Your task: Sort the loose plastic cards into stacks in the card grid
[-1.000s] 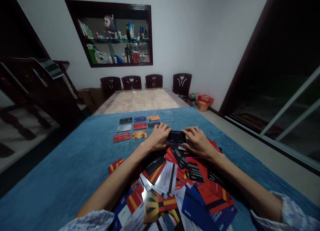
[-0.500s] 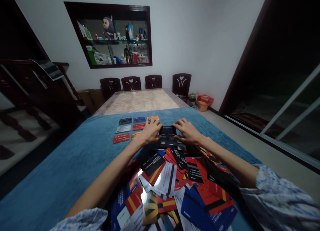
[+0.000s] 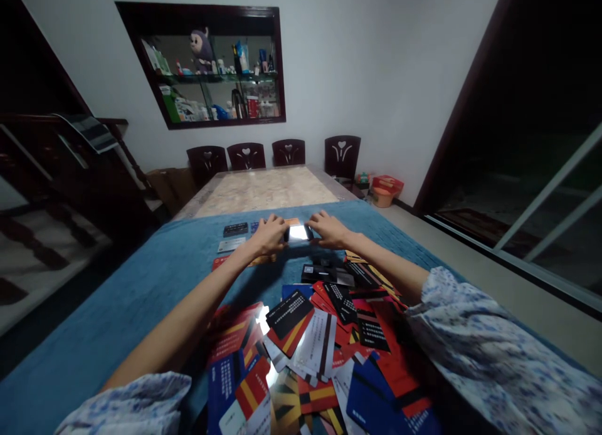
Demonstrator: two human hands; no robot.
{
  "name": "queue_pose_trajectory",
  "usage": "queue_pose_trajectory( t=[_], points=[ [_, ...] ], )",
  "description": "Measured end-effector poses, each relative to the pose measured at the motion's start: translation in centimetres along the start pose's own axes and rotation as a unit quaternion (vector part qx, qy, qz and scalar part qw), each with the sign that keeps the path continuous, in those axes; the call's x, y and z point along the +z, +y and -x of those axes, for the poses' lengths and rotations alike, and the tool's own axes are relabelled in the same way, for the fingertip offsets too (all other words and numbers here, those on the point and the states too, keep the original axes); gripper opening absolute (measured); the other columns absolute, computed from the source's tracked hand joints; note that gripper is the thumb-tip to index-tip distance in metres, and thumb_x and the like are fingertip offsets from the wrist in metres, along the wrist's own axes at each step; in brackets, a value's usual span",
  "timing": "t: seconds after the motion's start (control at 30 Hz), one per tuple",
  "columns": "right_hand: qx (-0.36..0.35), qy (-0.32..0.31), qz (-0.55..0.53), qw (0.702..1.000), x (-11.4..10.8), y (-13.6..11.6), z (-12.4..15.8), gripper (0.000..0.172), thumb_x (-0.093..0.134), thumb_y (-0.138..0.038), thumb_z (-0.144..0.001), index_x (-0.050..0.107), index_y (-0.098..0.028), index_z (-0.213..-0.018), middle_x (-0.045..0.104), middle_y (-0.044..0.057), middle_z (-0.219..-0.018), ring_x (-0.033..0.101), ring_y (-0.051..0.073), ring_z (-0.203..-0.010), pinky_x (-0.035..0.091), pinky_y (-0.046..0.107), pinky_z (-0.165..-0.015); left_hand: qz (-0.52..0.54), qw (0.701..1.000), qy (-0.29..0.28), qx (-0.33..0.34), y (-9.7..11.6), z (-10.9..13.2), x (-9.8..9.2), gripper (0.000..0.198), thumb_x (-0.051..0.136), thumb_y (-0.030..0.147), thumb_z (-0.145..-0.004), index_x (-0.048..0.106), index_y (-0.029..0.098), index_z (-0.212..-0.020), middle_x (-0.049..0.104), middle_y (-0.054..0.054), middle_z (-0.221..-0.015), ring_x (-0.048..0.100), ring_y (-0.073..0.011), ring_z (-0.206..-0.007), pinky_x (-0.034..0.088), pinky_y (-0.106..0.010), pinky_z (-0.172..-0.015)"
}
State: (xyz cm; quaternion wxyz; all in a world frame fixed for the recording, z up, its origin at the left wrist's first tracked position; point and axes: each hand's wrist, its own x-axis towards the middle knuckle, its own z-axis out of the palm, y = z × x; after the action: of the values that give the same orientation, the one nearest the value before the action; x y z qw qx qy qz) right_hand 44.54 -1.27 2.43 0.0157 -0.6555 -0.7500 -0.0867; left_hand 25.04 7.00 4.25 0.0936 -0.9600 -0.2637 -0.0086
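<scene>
A dark-edged card [image 3: 298, 233], glaring white and apparently tilted, spans between both hands [image 3: 271, 234], on the far side of the loose card pile [image 3: 316, 346].

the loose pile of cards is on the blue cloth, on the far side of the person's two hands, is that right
Not quite: the head view shows the loose pile of cards on the near side of the left hand and the right hand, toward the person. It is on the blue cloth, as you say.
</scene>
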Motion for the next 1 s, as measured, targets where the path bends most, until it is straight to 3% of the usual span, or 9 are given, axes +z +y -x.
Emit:
queue_pose_trajectory(
  t=[0.4,0.73,1.0],
  points=[
    [0.025,-0.053,-0.013,0.998,1.2,-0.4,-4.1,0.047,0.066,-0.030,-0.084,0.059,-0.020,-0.129,0.054,0.016,-0.131,0.046,0.033,-0.119,0.050,0.037,-0.083,0.004,0.999,-0.021,-0.032,-2.3,-2.1,2.4,0.037,0.066,0.031,-0.082,0.062,0.019,-0.117,0.058,-0.016,-0.126,0.042,-0.0349,-0.123,0.040,-0.052,-0.095],
    [0.038,-0.081,-0.044,0.995,4.4,0.8,-6.6,0.054,0.067,-0.034,-0.083,0.056,-0.025,-0.135,0.056,0.014,-0.131,0.048,0.033,-0.123,0.049,0.036,-0.086,0.011,0.997,-0.047,-0.059,-2.6,-3.5,4.3,0.039,0.062,0.030,-0.078,0.064,0.021,-0.115,0.059,-0.015,-0.125,0.041,-0.0351,-0.122,0.039,-0.053,-0.095],
    [0.026,-0.095,-0.055,0.994,4.6,0.9,-7.4,0.047,0.069,-0.028,-0.080,0.064,-0.021,-0.127,0.063,0.013,-0.125,0.059,0.029,-0.113,0.046,0.033,-0.094,0.029,0.993,-0.077,-0.079,-2.8,-4.2,5.0,0.037,0.059,0.025,-0.077,0.065,0.022,-0.113,0.063,-0.015,-0.121,0.042,-0.0361,-0.123,0.040,-0.056,-0.095]
  ],
)
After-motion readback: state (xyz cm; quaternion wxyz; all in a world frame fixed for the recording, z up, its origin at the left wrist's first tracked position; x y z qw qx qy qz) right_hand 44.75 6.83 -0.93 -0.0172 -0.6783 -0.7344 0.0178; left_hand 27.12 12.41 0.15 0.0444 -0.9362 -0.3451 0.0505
